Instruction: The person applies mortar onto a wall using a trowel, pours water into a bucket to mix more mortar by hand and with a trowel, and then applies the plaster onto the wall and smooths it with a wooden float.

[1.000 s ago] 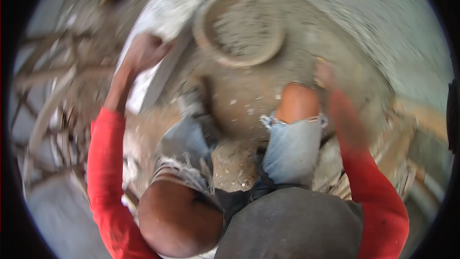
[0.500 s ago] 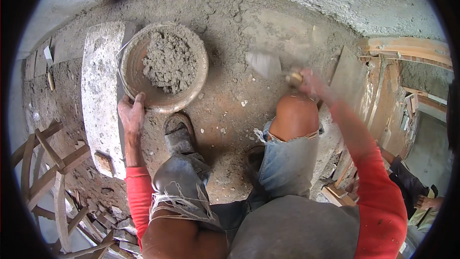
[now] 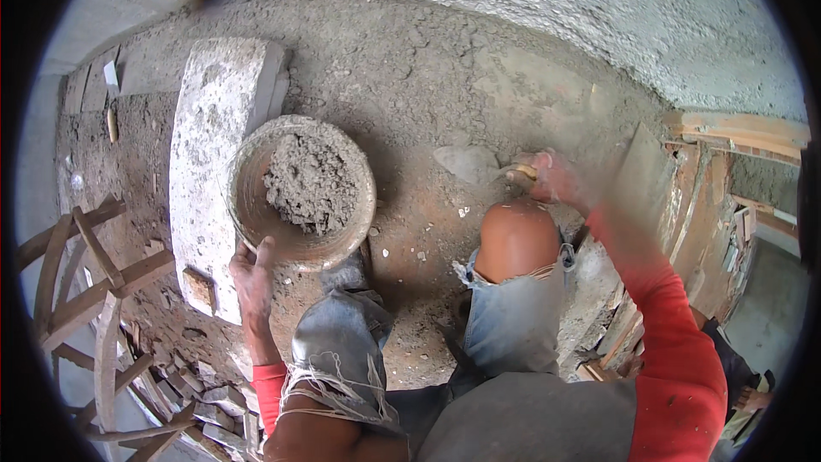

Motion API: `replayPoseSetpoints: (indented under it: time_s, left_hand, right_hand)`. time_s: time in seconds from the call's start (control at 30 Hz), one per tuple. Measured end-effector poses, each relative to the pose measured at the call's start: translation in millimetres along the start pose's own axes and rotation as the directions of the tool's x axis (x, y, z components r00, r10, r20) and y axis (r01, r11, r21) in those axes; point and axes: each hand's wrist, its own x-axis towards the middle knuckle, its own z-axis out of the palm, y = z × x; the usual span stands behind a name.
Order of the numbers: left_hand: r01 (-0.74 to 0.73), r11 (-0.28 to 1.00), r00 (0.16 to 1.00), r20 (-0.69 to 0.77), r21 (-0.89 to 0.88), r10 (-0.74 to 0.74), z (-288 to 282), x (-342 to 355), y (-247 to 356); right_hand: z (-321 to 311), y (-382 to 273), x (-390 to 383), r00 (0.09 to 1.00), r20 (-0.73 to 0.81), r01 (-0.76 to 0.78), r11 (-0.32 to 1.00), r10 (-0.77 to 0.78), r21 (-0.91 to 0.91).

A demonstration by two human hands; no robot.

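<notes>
My left hand [image 3: 254,278] grips the near-left rim of a round bucket [image 3: 346,250], thumb over the edge. The bucket tilts a little toward me, and grey lumpy mortar [image 3: 312,181] lies inside. My right hand [image 3: 552,178], slightly blurred, is closed around the wooden handle of a trowel [image 3: 468,163]. Its pointed, mortar-smeared blade points left, low over the floor beyond my right knee; whether it touches the floor I cannot tell. A gap separates blade and bucket.
A long white-splashed slab [image 3: 208,171] lies left of the bucket, a brown block [image 3: 199,291] on its near end. Wooden framing [image 3: 107,278] and rubble [image 3: 224,411] sit lower left. Boards [image 3: 676,205] line the right side, where another person's hand [image 3: 753,398] shows. A rough wall [image 3: 599,26] rises ahead.
The bucket has come closer to me with my left hand still on its rim, uncovering more of the slab's far end. The trowel remains in my right hand, its blade less blurred.
</notes>
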Motion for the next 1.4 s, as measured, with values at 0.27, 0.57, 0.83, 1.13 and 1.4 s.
replayPoseSetpoints:
  time_s: [0.27, 0.57, 0.83, 1.13, 1.4]
  left_hand:
    - [-0.017, 0.977, 0.998, -0.063, -0.212, 0.003, -10.0, 8.6, -19.2]
    - [-0.153, 0.8, 0.984, -0.163, -0.58, 0.071, 32.2, 48.1, -31.6]
    - [-0.267, 0.665, 0.963, -0.216, -0.697, 0.16, 67.4, 61.9, 10.0]
    - [-0.24, 0.715, 0.961, -0.262, -0.656, 0.082, 44.7, 60.0, -23.1]
    - [-0.241, 0.815, 0.959, -0.257, -0.527, 0.118, 39.7, 75.3, -31.0]
  right_hand:
    - [-42.7, 12.4, 124.6, 0.964, -0.258, -0.06, 0.997, 0.069, 0.043]
    - [-68.4, 9.8, 204.1, 0.909, -0.407, -0.095, 0.995, 0.085, -0.004]
    - [-80.2, -116.9, 97.0, 0.704, -0.602, 0.252, 0.925, -0.377, -0.285]
    - [-66.5, -37.2, 79.2, 0.97, -0.235, 0.029, 0.989, -0.063, -0.144]
    - [-113.0, -49.6, 230.3, 0.986, -0.15, 0.081, 0.997, -0.079, 0.01]
